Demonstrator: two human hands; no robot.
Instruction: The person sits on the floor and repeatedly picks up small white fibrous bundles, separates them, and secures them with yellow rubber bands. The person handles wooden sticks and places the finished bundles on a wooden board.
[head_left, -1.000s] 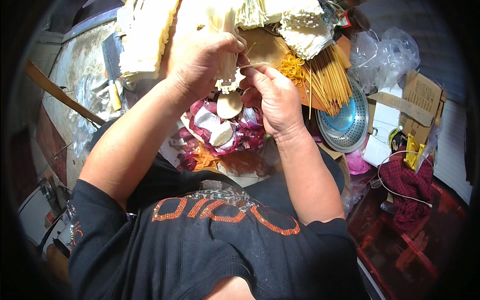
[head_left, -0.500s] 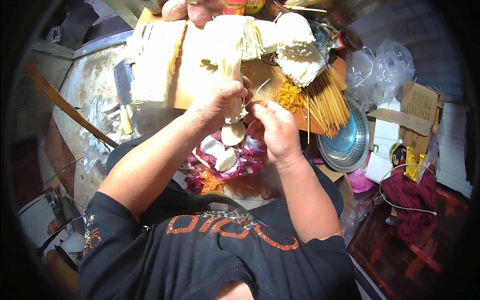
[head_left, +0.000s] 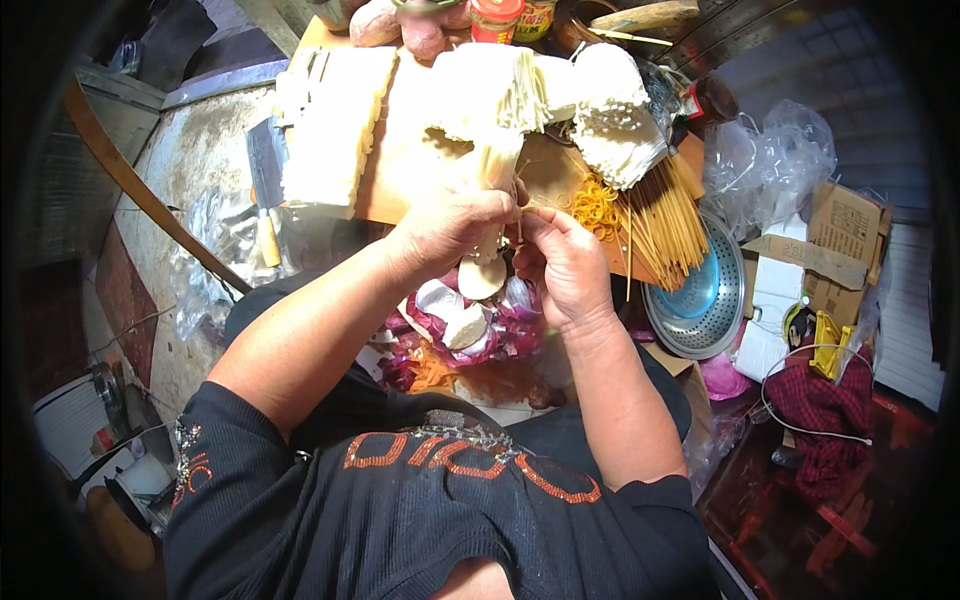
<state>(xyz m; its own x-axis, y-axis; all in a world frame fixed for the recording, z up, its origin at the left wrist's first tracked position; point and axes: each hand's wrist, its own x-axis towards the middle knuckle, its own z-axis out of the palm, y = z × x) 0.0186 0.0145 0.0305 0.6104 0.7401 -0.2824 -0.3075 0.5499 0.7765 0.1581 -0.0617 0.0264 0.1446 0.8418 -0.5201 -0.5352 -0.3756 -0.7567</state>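
My left hand (head_left: 455,225) is wrapped round a bundle of enoki mushrooms (head_left: 497,155), held upright over the near edge of a wooden board (head_left: 385,175). Close beside it, my right hand (head_left: 572,265) pinches at the bundle's side; what its fingertips hold is too small to make out. On the board lie more enoki mushrooms (head_left: 485,85) and another pale clump of enoki (head_left: 615,135). Yellow rubber bands (head_left: 597,210) and a sheaf of thin bamboo skewers (head_left: 668,230) are to the right of my right hand.
Pale stacked sheets (head_left: 340,130) and a cleaver (head_left: 265,165) are at the left. Purple onion peels (head_left: 515,330) and a pale round piece (head_left: 483,278) lie below my hands. A metal colander (head_left: 715,315), cardboard (head_left: 845,235) and plastic bags (head_left: 775,160) stand right. Jars (head_left: 495,18) line the back.
The view has shifted slightly, so the scene sits a little lower and further right. Both hands stay together at the enoki bundle, the right fingertips now closer to the left hand.
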